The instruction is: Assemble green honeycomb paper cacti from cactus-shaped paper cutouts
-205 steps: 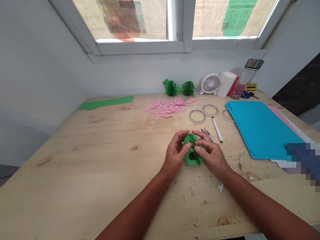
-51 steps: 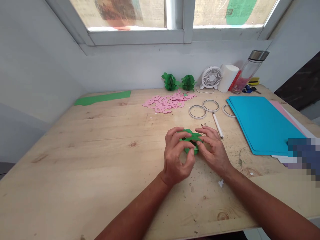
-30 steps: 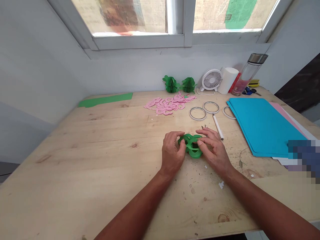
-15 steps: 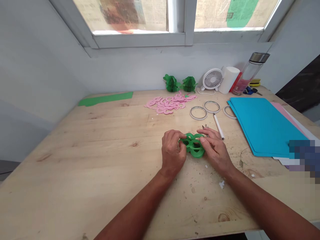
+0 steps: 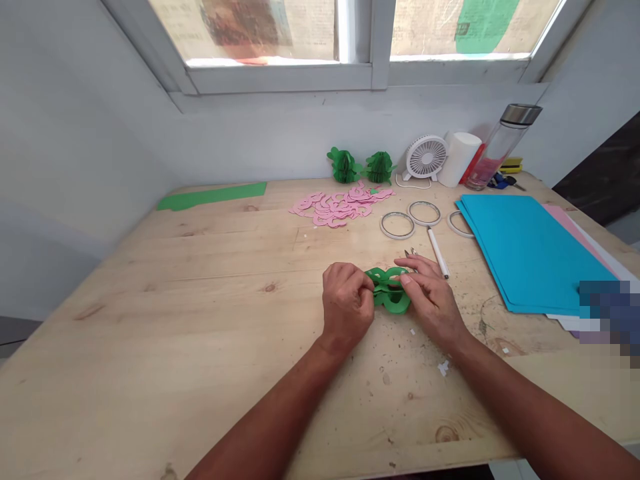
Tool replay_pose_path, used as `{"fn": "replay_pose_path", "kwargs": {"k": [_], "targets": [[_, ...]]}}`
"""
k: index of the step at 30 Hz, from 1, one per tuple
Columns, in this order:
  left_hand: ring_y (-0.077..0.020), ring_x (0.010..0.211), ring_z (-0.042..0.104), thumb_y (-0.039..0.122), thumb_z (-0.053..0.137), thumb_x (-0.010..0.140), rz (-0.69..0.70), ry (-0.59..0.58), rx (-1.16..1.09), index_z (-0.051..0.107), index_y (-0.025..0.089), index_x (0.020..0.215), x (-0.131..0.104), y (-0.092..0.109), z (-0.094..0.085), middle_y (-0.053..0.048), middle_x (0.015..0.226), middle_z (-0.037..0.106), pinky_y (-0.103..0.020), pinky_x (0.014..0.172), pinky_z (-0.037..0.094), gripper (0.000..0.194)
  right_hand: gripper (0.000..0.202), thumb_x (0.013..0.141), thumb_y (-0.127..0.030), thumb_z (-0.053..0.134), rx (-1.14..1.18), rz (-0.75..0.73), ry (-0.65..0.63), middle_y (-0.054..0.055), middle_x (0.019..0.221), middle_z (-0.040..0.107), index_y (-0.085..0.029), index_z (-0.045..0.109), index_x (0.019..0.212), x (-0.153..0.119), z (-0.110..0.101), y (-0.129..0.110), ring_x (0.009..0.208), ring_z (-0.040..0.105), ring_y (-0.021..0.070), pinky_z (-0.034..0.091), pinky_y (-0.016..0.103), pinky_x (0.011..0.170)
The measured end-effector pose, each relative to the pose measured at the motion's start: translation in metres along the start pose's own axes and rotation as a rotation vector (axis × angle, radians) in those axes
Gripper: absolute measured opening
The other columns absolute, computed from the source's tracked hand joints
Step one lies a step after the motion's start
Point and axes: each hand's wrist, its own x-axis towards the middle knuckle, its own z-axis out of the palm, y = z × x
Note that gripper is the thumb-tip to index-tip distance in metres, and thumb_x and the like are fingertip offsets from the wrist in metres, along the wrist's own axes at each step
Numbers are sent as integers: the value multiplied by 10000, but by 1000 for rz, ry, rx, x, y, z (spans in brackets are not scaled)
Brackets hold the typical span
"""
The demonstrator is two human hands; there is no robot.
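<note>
Between my hands is a green paper cutout (image 5: pixel 395 305) with looped, rounded openings, folded or layered so that its parts stand up from the table. My left hand (image 5: pixel 347 300) is closed on its left side, fingers curled and thumb tucked in. At its right side, my right hand (image 5: pixel 431 293) pinches the paper with thumb and fingers. Just behind my right fingers lies a small pointed tool (image 5: pixel 409 254), partly covered by the hand. A white pen (image 5: pixel 438 252) rests beside it.
Pink paper cutouts (image 5: pixel 333 208) lie piled behind my hands, near two tape rolls (image 5: pixel 397 226). Two green paper figures (image 5: pixel 344 167), a small fan (image 5: pixel 427 159) and a glass bottle (image 5: pixel 493 157) stand along the wall. Blue sheets (image 5: pixel 535 253) are stacked right; a green strip (image 5: pixel 215 195) lies back left.
The left fingers have pressed inward on the green paper, and its middle loops now look narrower and closer together. My right hand has hardly moved.
</note>
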Motion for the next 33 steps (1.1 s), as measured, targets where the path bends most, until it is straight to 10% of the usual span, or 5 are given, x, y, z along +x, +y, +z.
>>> {"fn": "replay_pose_path", "kwargs": {"k": [33], "targets": [[-185,765,524,66,480,804,378,-173,160,561,198,779,-15,-5,-14,-28,747,632,-358,736,399,157,306,881,-328,470,11,18,-4,36,1075,685,-245,713,714,2,-2,0,1155,501,263,359,501,1015]]}}
